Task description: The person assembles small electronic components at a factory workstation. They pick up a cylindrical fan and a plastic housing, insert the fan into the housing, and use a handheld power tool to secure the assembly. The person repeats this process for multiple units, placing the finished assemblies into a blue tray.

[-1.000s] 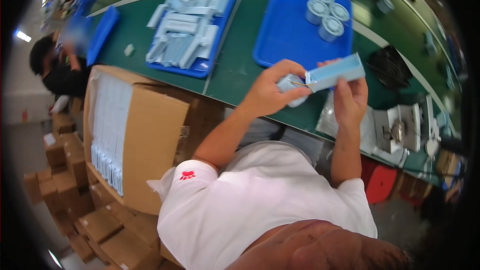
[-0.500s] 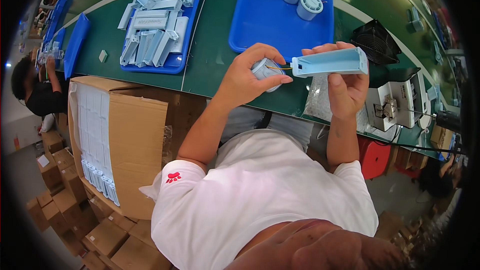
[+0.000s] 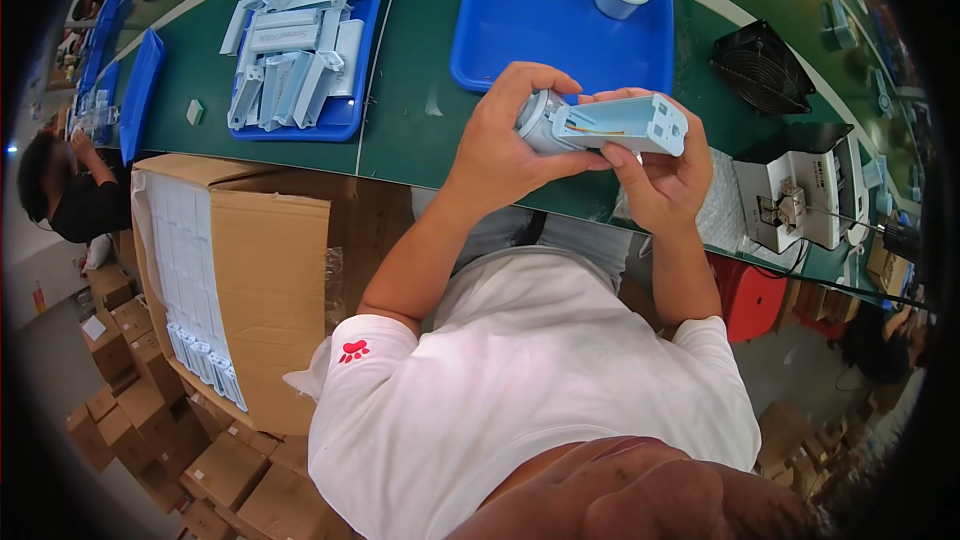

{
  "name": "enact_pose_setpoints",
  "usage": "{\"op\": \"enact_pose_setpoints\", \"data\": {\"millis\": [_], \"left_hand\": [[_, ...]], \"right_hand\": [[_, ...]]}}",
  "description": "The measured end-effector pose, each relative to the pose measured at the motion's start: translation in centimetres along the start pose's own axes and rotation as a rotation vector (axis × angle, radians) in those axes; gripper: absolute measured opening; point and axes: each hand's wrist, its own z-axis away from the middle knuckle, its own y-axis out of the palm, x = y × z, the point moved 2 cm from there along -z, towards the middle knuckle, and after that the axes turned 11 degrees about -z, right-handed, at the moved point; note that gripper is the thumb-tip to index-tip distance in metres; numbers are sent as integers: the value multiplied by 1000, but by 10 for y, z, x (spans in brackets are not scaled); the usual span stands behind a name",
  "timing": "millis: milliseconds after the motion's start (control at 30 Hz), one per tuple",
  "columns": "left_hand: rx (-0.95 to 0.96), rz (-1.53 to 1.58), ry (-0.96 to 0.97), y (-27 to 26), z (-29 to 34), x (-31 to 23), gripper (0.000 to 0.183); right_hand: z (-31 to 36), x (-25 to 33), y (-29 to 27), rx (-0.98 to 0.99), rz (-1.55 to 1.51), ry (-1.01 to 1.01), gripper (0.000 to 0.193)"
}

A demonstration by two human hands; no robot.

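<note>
My left hand (image 3: pixel 503 135) is closed around a round light-blue fan head (image 3: pixel 541 121). Against its right side sits the end of a light-blue handle shell (image 3: pixel 615 123), a long open trough that my right hand (image 3: pixel 668 172) grips from behind and below, thumb at its near edge. Thin yellow and red wires (image 3: pixel 598 131) lie inside the trough. Both parts are held above the near edge of the green table. Whether the two are locked together I cannot tell.
A blue tray (image 3: pixel 560 50) with several round fan heads stands ahead. Left of it, another blue tray (image 3: pixel 345 120) is heaped with handle shells. A black fan (image 3: pixel 762 67) and a white machine (image 3: pixel 800 190) stand right. An open carton (image 3: pixel 270 305) of parts is at my left.
The fan head and handle shell, apart before with wires stretched between them, now meet end to end. The shell has turned, showing its far end, and the wires lie inside it.
</note>
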Motion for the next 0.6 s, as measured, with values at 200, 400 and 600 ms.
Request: {"op": "enact_pose_setpoints", "data": {"millis": [200,400,600], "left_hand": [[-37,-136,107,4,-4,-4,56],[-90,-178,153,9,-4,-1,53],[-162,-206,233,17,-3,4,52]], "right_hand": [[-2,3,-1,31,116,-84,50],[-2,6,2,21,121,-45,45],[-1,6,3,50,135,-54,45]]}}
